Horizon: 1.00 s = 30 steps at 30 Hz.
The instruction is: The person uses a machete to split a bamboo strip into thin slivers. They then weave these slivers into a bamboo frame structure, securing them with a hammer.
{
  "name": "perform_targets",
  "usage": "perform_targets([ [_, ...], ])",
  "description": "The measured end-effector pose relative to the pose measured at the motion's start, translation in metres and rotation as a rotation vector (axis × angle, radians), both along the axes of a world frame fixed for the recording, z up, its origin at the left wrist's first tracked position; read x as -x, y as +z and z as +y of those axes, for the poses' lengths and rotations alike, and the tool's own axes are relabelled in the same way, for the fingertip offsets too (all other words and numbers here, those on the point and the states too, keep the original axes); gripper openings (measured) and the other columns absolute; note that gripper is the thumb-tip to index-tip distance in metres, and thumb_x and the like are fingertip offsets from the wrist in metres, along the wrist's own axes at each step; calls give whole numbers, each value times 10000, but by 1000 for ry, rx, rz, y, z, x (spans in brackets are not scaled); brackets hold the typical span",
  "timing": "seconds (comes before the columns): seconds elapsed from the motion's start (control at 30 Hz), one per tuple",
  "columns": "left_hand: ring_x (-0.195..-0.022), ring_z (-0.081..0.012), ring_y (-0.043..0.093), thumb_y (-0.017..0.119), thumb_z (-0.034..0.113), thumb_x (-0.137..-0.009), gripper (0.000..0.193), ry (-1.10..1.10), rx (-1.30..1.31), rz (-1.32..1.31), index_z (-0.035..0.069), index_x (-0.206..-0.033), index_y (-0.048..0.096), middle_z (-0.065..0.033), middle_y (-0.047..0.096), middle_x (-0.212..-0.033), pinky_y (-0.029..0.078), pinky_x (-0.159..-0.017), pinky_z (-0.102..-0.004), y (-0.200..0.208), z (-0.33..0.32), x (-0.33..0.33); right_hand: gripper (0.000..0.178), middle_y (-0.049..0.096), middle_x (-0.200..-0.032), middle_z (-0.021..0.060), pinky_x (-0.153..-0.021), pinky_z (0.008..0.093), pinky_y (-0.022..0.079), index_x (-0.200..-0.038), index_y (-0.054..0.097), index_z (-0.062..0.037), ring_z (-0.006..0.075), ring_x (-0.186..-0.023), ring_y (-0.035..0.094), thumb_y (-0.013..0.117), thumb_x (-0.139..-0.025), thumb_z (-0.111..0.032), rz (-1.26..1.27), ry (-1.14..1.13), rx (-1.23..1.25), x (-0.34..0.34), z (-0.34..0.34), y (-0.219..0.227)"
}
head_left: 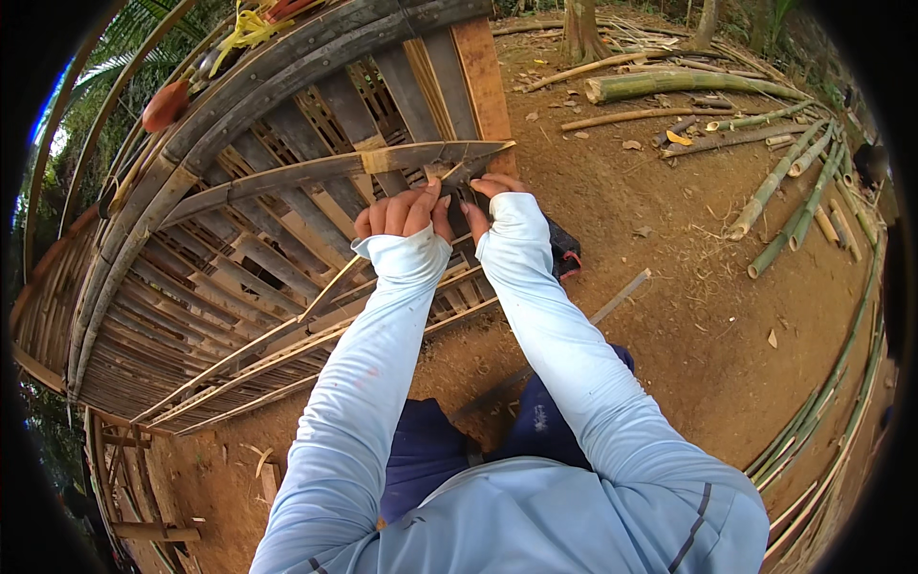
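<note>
My left hand (pixel 406 212) is curled closed around a thin pale bamboo strip (pixel 330 287). One end pokes out above my fingers, and the rest slants down to the left. Close beside it, my right hand (pixel 490 199) has bent fingers pressed together near a dark patch on the frame. Whatever it grips is hidden by the fingers and sleeve. Just beyond both hands runs a curved dark bamboo slat (pixel 287 175) with a pointed right end. A pale binding (pixel 376 161) wraps around it. Beneath lies a slatted bamboo panel (pixel 287 124).
A reddish wooden board (pixel 483 81) edges the panel's right side. Long split strips (pixel 249 368) lie along its near edge. Green bamboo poles (pixel 698 88) are scattered on the brown dirt at the far right. A bundle of long thin strips (pixel 822 411) curves along the right.
</note>
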<state>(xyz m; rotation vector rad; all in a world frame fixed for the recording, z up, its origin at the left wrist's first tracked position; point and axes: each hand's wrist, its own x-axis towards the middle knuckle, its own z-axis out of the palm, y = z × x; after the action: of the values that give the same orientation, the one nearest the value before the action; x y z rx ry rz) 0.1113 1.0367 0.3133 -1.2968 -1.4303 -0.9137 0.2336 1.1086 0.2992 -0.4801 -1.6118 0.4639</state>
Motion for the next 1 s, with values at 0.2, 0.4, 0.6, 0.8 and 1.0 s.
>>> perform_targets([
  [0.2, -841, -180, 599, 779, 112, -706, 330, 5, 15, -7, 190, -1022, 725, 35, 667, -889, 377, -846, -358, 0, -2, -1, 145, 674, -946, 122, -734, 328, 535, -944, 712, -54, 253, -810, 669, 753, -813, -100, -117, -39, -30, 7, 6, 3],
  [0.4, -838, -180, 598, 780, 112, -704, 325, 2, -5, -9, 191, -1015, 728, 36, 670, -888, 378, -845, -357, -1, 1, -3, 225, 667, -824, 131, -642, 349, 491, -949, 699, -40, 261, -706, 640, 678, -891, -257, -125, -83, 84, 15, 6, -3],
  [0.6, -836, -180, 599, 805, 142, -707, 324, 25, 9, -6, 187, -1017, 722, 33, 672, -889, 379, -844, -357, -2, -1, 0, 274, 632, -719, 35, -591, 265, 451, -1005, 686, 8, 98, -633, 562, 700, -900, -244, -33, 479, 767, -7, 4, 23],
  [0.8, -841, -185, 601, 812, 153, -714, 319, 11, -5, 10, 195, -1016, 715, 33, 673, -903, 383, -849, -363, -3, 1, 0, 338, 715, -826, 131, -641, 274, 499, -1061, 686, 67, 136, -695, 641, 712, -873, -213, 21, 133, 509, -31, 29, 40],
  [1.0, -847, -181, 599, 812, 161, -710, 336, 22, -6, 8, 208, -1026, 710, 42, 673, -900, 379, -860, -367, -3, 1, -1, 340, 697, -900, 92, -703, 256, 487, -1125, 651, 85, 115, -763, 612, 725, -859, -114, 285, 185, 438, -3, 32, 15],
])
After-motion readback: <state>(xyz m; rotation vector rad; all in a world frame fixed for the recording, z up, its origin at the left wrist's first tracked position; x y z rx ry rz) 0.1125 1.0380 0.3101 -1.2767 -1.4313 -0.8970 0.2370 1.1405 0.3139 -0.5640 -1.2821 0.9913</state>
